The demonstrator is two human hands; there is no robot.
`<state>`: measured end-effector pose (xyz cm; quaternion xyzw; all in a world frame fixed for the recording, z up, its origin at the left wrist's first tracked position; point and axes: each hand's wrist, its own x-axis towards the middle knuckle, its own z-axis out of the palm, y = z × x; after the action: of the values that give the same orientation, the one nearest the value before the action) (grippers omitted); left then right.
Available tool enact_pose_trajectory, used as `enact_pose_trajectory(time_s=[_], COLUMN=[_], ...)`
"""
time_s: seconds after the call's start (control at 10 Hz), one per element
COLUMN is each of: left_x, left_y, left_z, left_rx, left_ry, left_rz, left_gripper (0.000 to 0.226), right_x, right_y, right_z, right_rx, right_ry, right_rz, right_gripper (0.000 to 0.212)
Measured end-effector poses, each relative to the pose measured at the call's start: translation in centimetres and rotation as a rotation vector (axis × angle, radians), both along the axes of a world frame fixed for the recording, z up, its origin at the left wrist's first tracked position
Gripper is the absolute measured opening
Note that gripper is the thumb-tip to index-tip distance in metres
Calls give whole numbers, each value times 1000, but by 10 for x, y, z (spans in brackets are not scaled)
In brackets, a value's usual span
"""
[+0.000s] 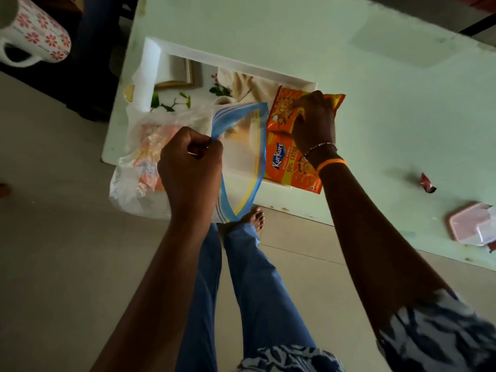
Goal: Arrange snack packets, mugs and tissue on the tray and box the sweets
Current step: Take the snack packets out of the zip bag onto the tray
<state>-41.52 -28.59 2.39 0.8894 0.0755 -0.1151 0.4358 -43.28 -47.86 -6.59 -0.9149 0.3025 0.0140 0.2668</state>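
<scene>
From the head camera I look down on a pale green table (375,63) with a white tray (236,66) near its left edge. My right hand (312,119) is pressed down on an orange Kurkure snack packet (288,162), fingers closed over its upper half; the packet lies along the tray's right side, its lower corner reaching past the tray rim toward the table edge. My left hand (190,159) is clenched on the blue zip strip of a clear zip-lock bag (241,146), holding its mouth open; more orange packets show blurred through the plastic. A white tissue roll (149,73) stands at the tray's far left corner. A flower-patterned mug (35,30) is off at the top left, well apart from the tray, and a pink lidded box (472,226) sits at the table's right edge with a red sweet wrapper (426,183) nearby.

I judge the step to be laying packets out of the bag onto the tray. To do it well I would slide this packet fully inside the rim, square to the edge, leaving room for the mugs, and keep the bag mouth wide for the next reach.
</scene>
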Motion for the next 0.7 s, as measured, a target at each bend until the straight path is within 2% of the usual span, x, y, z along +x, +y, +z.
enact_pose_trajectory(time_s=[0.1, 0.2, 0.3, 0.4, 0.5, 0.6, 0.7], left_x=[4, 9, 15, 20, 19, 15, 8], left_y=[20, 44, 72, 100, 116, 125, 131], left_z=[13, 28, 38, 40, 37, 37, 43], left_rx=[-51, -73, -114, -137, -205, -214, -243], left_ry=[17, -8, -34, -66, -90, -125, -197], left_rz=[94, 162, 236, 270, 276, 257, 262], left_gripper=[17, 25, 28, 26, 27, 25, 26], right_x=[-3, -6, 10, 42, 60, 83, 91], right_y=[40, 89, 140, 184, 210, 240, 257], right_z=[51, 91, 99, 81, 69, 42, 38], right_rx=[366, 801, 961, 940, 918, 854, 706], right_ry=[-297, -262, -10, 278, 389, 406, 429], right_rz=[-97, -94, -32, -2, -79, -220, -280], right_gripper=[28, 43, 35, 32, 46, 72, 87])
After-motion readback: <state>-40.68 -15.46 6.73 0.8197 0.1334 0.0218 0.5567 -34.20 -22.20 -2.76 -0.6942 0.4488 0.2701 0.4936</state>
